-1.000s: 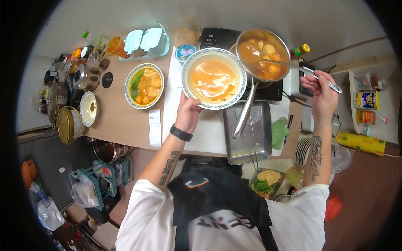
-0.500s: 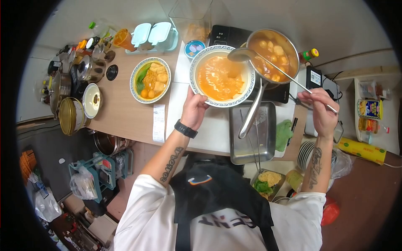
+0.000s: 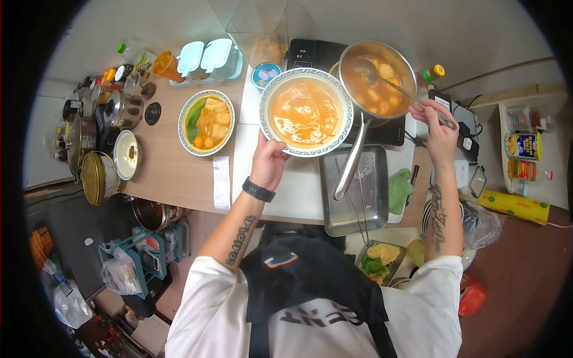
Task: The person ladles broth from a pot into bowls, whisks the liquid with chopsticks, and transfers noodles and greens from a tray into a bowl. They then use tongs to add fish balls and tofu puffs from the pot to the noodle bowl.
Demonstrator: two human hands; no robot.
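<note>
My left hand (image 3: 268,160) grips the near rim of a patterned bowl (image 3: 347,98) of orange soup, its thumb over the edge. Just right of the bowl stands a saucepan (image 3: 356,156) with fish balls and tofu-like pieces in orange broth. My right hand (image 3: 437,128) is closed around the handle of a ladle (image 3: 369,70), whose head dips into that broth. A second patterned bowl (image 3: 206,123) sits to the left, holding greens, noodles, round balls and pale chunks.
A steel tray (image 3: 354,197) with tongs lies in front of the saucepan, beside a green cloth (image 3: 399,190). Behind are a black induction cooker (image 3: 303,55), a round blue-lidded tub (image 3: 265,75) and light-blue lidded boxes (image 3: 206,58). A paper receipt (image 3: 221,182) lies near the table edge.
The ladle has moved from over the bowl's right rim into the saucepan, with my right hand shifting left and up. The soup in the bowl looks higher.
</note>
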